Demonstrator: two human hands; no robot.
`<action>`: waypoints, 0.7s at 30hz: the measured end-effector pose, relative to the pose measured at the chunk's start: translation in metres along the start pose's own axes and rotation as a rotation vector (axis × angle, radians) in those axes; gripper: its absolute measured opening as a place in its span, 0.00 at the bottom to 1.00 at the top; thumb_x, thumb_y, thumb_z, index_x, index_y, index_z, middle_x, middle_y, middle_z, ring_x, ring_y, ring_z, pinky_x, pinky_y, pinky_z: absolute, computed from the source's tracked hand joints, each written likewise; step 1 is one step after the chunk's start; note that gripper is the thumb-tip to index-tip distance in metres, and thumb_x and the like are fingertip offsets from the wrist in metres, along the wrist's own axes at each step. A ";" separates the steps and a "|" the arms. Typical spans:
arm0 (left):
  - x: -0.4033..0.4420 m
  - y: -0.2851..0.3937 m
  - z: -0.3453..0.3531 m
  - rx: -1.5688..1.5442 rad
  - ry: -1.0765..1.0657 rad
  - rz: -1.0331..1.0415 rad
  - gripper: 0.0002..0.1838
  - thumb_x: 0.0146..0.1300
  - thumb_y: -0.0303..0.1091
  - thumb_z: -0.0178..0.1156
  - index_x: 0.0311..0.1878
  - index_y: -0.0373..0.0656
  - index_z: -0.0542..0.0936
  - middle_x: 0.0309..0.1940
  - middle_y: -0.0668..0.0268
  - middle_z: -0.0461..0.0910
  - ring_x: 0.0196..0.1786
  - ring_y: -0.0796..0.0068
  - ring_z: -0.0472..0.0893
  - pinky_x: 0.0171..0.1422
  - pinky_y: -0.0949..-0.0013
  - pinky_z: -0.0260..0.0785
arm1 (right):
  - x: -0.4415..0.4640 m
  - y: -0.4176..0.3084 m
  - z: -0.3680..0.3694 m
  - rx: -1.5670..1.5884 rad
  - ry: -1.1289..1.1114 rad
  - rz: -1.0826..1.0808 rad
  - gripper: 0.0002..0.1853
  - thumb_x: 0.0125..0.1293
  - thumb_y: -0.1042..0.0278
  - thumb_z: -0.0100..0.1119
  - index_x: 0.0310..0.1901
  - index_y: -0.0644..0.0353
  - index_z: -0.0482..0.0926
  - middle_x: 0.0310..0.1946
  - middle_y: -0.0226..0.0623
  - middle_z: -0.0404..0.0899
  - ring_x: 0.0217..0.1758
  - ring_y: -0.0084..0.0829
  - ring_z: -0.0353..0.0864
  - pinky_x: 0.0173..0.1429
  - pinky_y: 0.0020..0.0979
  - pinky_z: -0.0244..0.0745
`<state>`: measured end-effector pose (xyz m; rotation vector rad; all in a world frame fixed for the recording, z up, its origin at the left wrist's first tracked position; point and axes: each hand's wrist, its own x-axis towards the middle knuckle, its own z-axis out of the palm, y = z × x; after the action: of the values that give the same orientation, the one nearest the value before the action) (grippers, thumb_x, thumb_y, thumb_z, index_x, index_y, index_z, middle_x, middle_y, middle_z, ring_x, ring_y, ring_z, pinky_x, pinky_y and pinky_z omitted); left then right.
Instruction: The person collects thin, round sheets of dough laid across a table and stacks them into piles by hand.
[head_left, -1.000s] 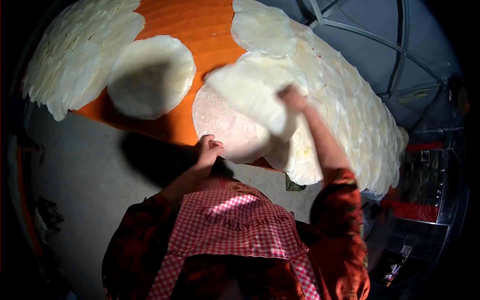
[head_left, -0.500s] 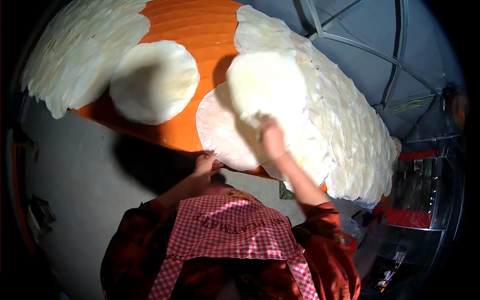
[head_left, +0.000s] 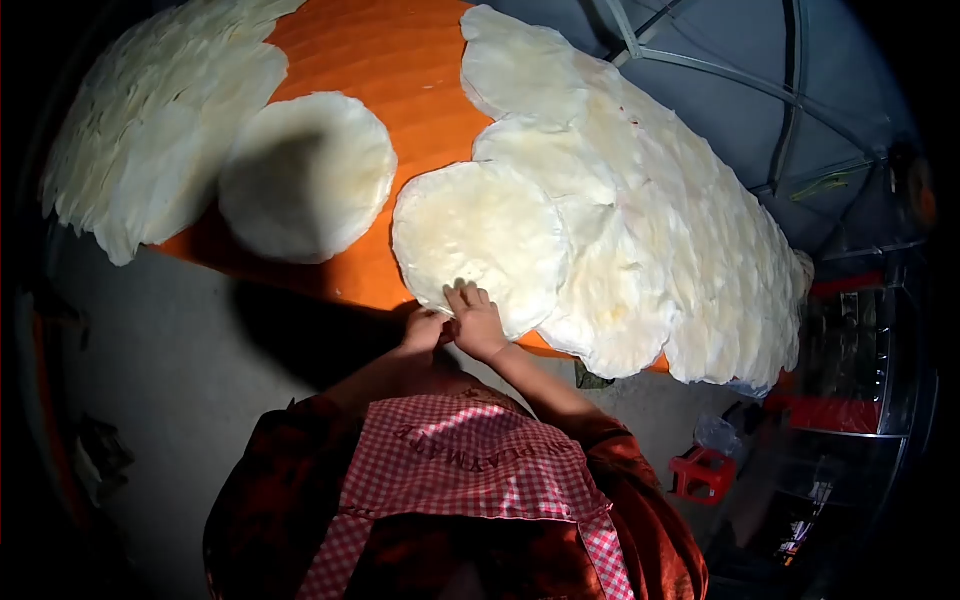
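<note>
A round, thin, cream-coloured sheet, like a flat wrapper or flatbread, lies at the near edge of the orange padded surface. My left hand is closed at its lower left rim, fingertips pinched there and partly hidden. Right beside it, my right hand rests on the same rim with its fingers slightly apart on the sheet; its thumb is hidden. The sheet's right side overlaps a spread of similar sheets, layered like shingles. Another single round sheet lies to the left, partly in shadow.
More overlapping sheets cover the surface's far left. Grey floor shows below its near edge. A red plastic stool stands at lower right, near dark shelving. Metal frame bars cross the grey wall at upper right.
The right hand has moved down and left, from a raised pale sheet to the rim beside the left hand. A cream sheet now shows where a pinkish one lay. The left hand has barely moved.
</note>
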<state>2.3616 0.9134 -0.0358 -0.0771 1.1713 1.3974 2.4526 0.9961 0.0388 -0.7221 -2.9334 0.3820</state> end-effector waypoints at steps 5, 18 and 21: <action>-0.017 0.024 0.016 0.029 -0.049 0.053 0.13 0.62 0.33 0.54 0.50 0.45 0.74 0.40 0.69 0.78 0.42 0.74 0.77 0.45 0.71 0.71 | -0.007 0.004 -0.006 -0.005 0.133 0.006 0.27 0.52 0.67 0.59 0.56 0.61 0.71 0.55 0.47 0.72 0.55 0.44 0.74 0.49 0.39 0.74; -0.045 0.112 0.018 -0.462 -0.414 0.083 0.31 0.62 0.43 0.56 0.66 0.43 0.60 0.64 0.62 0.65 0.65 0.60 0.65 0.67 0.50 0.57 | 0.049 0.082 -0.281 1.185 0.450 0.647 0.13 0.63 0.79 0.54 0.49 0.72 0.73 0.40 0.47 0.79 0.38 0.35 0.81 0.44 0.31 0.78; -0.043 0.119 0.033 -0.541 -0.504 0.184 0.28 0.63 0.38 0.54 0.64 0.39 0.62 0.62 0.60 0.67 0.65 0.60 0.66 0.68 0.51 0.57 | 0.022 0.150 -0.189 1.396 0.537 0.799 0.16 0.62 0.79 0.54 0.52 0.71 0.71 0.47 0.48 0.78 0.49 0.39 0.78 0.53 0.35 0.75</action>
<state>2.2992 0.9356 0.0768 0.0047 0.3758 1.7391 2.5287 1.1763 0.1817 -1.2792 -1.1945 1.6427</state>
